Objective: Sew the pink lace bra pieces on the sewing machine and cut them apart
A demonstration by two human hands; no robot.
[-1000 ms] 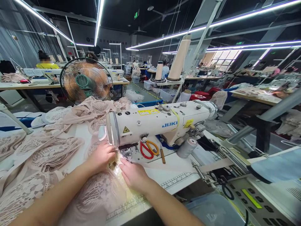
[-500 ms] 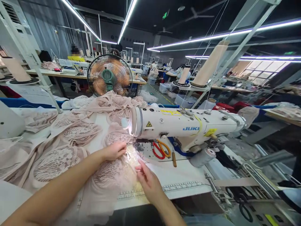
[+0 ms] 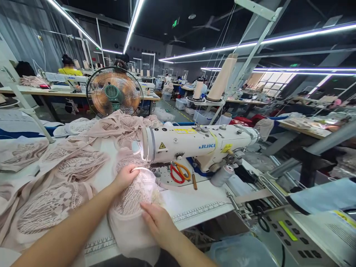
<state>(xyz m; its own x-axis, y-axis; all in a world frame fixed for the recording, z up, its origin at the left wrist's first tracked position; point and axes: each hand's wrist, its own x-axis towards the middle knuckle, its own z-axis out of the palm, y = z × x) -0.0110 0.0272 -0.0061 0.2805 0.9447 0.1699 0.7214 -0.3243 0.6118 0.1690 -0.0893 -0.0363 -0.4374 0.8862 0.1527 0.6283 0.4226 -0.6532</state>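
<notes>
A pale pink lace garment piece (image 3: 136, 194) hangs over the table's front edge, left of and below the sewing head. My left hand (image 3: 126, 178) pinches its upper rim, with the thumb and forefinger closed on the pale edging. Lower down, my right hand (image 3: 160, 222) has its fingers closed at the right side of the same piece; its fingertips are partly hidden by the cloth. Just beyond both hands stands the white JUKI sewing machine (image 3: 191, 144), its lamp lit. The needle area is partly covered by the machine head.
Red-handled and orange-handled scissors (image 3: 179, 172) lie on the machine bed beside a wooden-handled tool (image 3: 194, 181). More lace pieces (image 3: 52, 207) cover the table's left side. A thread cone (image 3: 222, 78) stands behind the machine, and a large fan (image 3: 114, 92) farther back.
My right hand has moved left and onto the garment piece, which is now raised and spread between both hands. My left hand has shifted slightly left. The whole view has turned to the right.
</notes>
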